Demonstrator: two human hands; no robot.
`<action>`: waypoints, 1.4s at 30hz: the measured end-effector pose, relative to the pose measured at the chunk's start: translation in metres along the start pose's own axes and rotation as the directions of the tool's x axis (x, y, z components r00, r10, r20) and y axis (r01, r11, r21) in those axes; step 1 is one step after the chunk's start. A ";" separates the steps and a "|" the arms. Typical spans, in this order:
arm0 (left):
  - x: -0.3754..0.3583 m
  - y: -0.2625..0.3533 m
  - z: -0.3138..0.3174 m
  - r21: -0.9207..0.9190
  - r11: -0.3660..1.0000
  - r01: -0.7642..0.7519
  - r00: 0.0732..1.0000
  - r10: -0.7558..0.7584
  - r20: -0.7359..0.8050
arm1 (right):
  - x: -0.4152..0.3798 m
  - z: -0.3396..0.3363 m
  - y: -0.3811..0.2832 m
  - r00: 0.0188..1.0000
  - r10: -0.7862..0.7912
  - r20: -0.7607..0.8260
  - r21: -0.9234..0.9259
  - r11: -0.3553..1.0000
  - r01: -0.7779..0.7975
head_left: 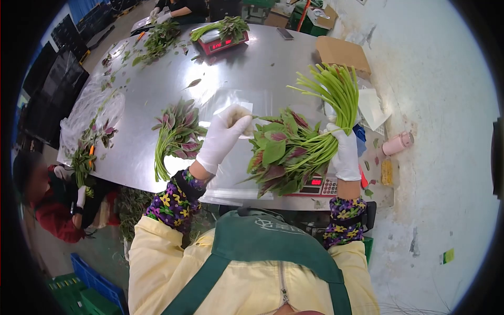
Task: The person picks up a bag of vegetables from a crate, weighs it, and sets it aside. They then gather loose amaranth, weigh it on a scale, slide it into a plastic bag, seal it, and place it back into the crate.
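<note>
My right hand [345,152], in a white glove, is closed around the stems of a large bunch of red-and-green amaranth [283,152]. Its pale green stems fan out towards the back and its leaves point left, above a red scale [315,185] that they partly cover. My left hand [227,135], gloved too, is pinched at a thin leaf [266,119] on the bunch's left edge. Left of that hand, a smaller amaranth bunch [178,131] lies on the metal table [142,94]. Clear plastic bags [231,100] lie flat behind my left hand.
A second red scale [223,44] bears greens at the back. Loose leaves [157,42] and crumpled plastic [97,118] lie leftward. At right are a cardboard box [344,54] and a pink bottle [398,143]. One co-worker [58,205] holds greens at left; another person's gloved hands [157,14] show behind.
</note>
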State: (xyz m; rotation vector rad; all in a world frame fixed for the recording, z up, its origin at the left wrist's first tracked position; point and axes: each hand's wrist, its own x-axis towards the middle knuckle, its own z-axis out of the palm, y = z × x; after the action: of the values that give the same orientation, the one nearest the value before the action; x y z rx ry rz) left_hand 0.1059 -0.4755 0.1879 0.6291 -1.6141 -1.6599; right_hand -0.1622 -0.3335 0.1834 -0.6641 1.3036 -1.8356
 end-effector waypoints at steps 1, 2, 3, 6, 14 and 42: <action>-0.001 0.005 0.002 0.086 0.996 -0.033 0.999 0.033 0.003 | -0.002 0.004 -0.003 1.000 0.005 0.006 -0.001 1.000 -0.005; -0.001 0.009 0.007 0.087 0.996 -0.032 0.999 0.032 -0.006 | -0.004 0.009 -0.006 1.000 0.000 -0.002 -0.015 1.000 0.000; 0.000 0.013 0.011 0.113 0.993 -0.034 0.999 0.034 0.001 | -0.005 0.013 -0.008 1.000 -0.005 -0.009 -0.029 1.000 0.004; 0.002 0.016 0.013 0.141 0.989 -0.036 0.999 0.036 0.004 | -0.008 0.021 -0.009 0.999 -0.012 -0.033 -0.016 1.000 0.012; 0.000 -0.002 0.015 0.140 0.984 0.110 0.991 -0.119 0.056 | -0.012 0.025 -0.011 1.000 -0.020 -0.009 -0.027 0.999 0.020; -0.232 -0.106 -0.182 0.740 0.389 0.549 0.752 0.157 -0.640 | 0.031 -0.071 0.006 0.999 0.040 -0.024 0.294 0.955 -0.031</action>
State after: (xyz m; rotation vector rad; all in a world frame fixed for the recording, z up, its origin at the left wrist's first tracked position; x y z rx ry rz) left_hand 0.3719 -0.4158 0.0340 1.8167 -1.8234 -0.3311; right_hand -0.2327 -0.3215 0.1525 -0.4517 1.0242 -1.9644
